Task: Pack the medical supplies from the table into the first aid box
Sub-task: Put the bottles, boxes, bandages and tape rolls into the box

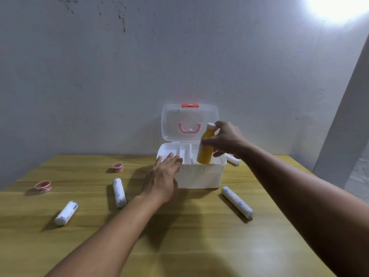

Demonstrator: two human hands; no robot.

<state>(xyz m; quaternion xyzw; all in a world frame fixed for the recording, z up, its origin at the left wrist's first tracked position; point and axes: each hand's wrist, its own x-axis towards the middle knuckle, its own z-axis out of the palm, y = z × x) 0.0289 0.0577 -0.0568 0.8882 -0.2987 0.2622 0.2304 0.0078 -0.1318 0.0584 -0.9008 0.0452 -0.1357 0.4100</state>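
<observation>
Your right hand (pixel 227 140) pinches the yellow bottle (pixel 205 148) tilted over the first aid box (pixel 199 176) at 3 o'clock – it could tip inside; left hand (pixel 163 176) spread flat on the rim – steadying helps

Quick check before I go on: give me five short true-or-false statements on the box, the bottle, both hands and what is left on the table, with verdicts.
1. The first aid box has its lid open. True.
2. The right hand holds the yellow bottle over the box. True.
3. The left hand grips a bandage roll. False: it is open, fingers at the box's left front edge.
4. The bottle's cap is red. False: it is white.
5. Two tape rolls lie on the table left of the box. True.
</observation>
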